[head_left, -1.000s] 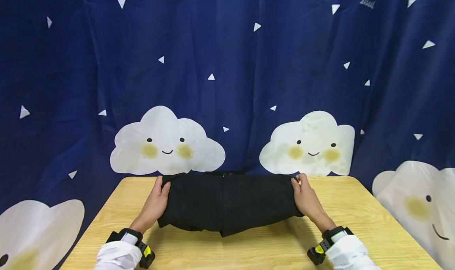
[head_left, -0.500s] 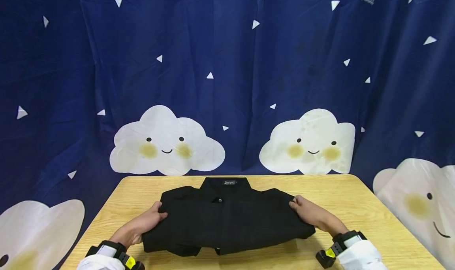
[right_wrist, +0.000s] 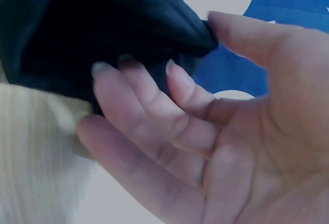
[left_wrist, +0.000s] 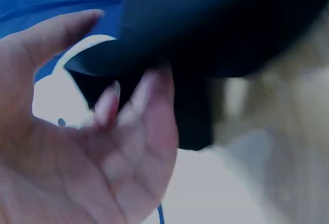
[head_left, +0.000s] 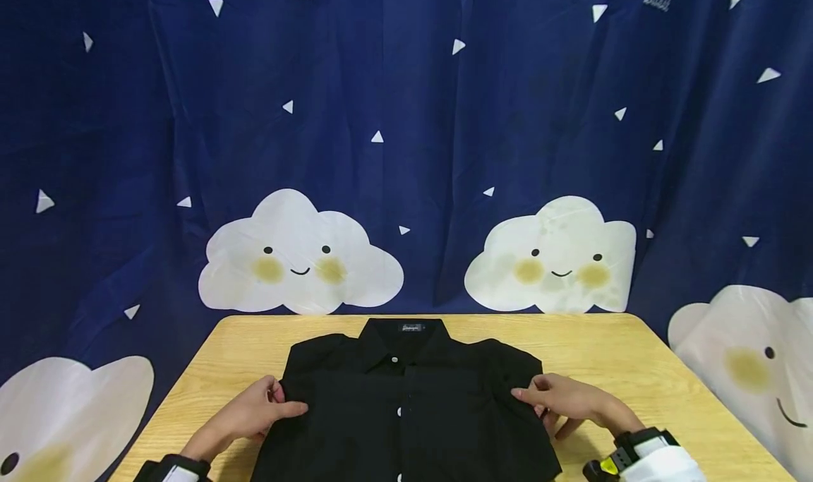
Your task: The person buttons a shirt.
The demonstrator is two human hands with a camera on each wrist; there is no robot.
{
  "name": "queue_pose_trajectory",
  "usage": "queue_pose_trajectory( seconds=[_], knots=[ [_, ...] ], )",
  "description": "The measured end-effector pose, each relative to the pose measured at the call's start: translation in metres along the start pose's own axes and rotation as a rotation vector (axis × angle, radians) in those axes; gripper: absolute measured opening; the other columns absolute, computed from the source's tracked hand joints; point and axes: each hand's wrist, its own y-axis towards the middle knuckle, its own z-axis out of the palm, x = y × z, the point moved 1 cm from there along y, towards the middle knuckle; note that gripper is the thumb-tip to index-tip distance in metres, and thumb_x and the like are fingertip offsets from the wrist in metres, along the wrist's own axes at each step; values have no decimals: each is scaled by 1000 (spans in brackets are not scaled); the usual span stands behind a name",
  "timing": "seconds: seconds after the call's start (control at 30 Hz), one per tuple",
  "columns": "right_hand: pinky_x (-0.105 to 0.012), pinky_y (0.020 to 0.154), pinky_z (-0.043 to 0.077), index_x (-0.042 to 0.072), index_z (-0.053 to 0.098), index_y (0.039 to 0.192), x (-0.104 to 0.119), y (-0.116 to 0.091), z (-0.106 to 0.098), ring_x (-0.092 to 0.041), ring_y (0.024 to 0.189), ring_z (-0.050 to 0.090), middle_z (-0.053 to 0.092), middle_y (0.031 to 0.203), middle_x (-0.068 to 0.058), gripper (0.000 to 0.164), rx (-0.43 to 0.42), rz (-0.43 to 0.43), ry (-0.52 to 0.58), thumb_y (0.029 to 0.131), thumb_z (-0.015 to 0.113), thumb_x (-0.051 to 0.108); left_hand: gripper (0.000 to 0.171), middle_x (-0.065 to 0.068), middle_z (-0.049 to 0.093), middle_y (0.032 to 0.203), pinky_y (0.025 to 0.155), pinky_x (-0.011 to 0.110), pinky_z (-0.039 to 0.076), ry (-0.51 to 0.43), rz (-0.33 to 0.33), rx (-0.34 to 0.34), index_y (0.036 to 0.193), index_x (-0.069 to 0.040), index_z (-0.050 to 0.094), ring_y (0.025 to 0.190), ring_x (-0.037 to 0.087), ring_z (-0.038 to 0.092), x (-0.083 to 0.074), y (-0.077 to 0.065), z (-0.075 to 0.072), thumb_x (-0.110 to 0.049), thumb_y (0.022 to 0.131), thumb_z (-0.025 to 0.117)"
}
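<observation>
Black shirt [head_left: 356, 432]: front up on the wooden table [head_left: 593, 341], collar [head_left: 375, 344] toward the far edge, lower part running out of the head view. Done, as I judge it: collar and shoulders spread, buttons [head_left: 399, 412] in a near-straight line. Left, probably: smoothing the sides; hem unchecked (out of sight).

Left hand [head_left: 257, 410] at one side of the shirt: thumb and fingers apart, some fingers under the cloth, not clamped on it. Right hand [head_left: 574, 401] at the opposite side: thumb at a cloth edge, fingers spread beneath, likewise no clamp. Beyond the table, blue curtain [head_left: 413, 115].

Versus half a second ago: the lower front, then bunched with its bottom edge in view, now extends past the frame; more buttons show; both hands sit nearer the wearer.
</observation>
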Motion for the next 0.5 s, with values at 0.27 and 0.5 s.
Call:
queue_pose_trajectory(
  seconds=[0.27,0.5],
  knots=[
    [-28,47,45,1,49,85,1,17,-10,-15,56,54,52,69,-4,38,-136,-72,5,100,49,36,29,8,46,72,47,27,35,100,-31,-134,93,-1,40,50,15,39,-8,15,-21,-25,95,57],
    [-35,52,50,1,49,90,4,37,-9,-17,55,49,50,71,-8,22,-356,-125,-131,97,55,21,26,11,49,78,52,31,45,130,-70,-92,105,3,45,56,18,45,-4,41,-22,-19,95,56]
  ],
)
